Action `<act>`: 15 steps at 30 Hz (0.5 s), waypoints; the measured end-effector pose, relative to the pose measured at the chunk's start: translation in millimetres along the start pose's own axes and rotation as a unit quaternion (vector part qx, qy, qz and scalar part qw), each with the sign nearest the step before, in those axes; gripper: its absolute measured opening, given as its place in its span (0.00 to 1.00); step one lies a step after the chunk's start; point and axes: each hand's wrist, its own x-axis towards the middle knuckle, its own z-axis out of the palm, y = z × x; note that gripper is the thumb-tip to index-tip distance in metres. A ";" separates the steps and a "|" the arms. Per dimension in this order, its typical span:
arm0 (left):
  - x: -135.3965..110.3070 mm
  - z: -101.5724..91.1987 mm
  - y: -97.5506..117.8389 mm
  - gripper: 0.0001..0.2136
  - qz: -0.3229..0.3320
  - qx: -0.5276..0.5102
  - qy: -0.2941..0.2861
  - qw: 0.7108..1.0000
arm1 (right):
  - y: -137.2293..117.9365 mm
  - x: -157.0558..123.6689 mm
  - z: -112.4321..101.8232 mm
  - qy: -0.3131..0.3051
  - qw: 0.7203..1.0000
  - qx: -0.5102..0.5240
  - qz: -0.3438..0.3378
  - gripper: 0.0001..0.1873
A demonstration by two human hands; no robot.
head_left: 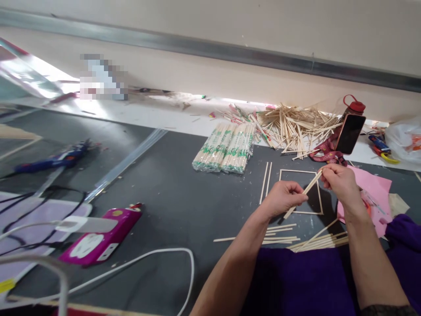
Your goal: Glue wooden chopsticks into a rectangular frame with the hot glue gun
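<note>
A few thin wooden chopsticks [311, 186] slant between my two hands above the table. My left hand [285, 198] pinches them near their lower part, while my right hand [338, 180] grips their upper end. Beneath them lies a square frame made of sticks [320, 199], partly covered by my hands. Two loose sticks [265, 182] lie side by side to the left of the frame. Close to my body, more chopsticks [279, 239] are spread in rows, some hidden behind my left forearm.
Plastic-wrapped chopstick packs [225, 147] lie beyond my hands, before a heap of loose sticks [296, 125]. A phone [350, 134] leans on a red-capped bottle [357, 106]. Pink paper [378, 186] is at right. Leftward are a glue gun [54, 160], magenta power strip [101, 237] and white cable [148, 252].
</note>
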 end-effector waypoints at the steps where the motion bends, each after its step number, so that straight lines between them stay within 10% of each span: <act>1: -0.3 -0.7 -0.3 0.07 -0.001 -0.005 -0.003 1.000 | 0.3 0.9 -0.6 0.011 1.000 0.026 0.005 0.09; 7: -1.0 -1.5 -3.7 0.10 -0.003 -0.087 -0.022 0.996 | 1.6 6.5 -18.5 0.070 0.983 0.168 0.032 0.08; 15: 2.7 -0.9 -4.2 0.12 0.028 -0.113 0.023 0.993 | -0.6 4.1 -19.6 0.040 0.993 0.111 0.007 0.09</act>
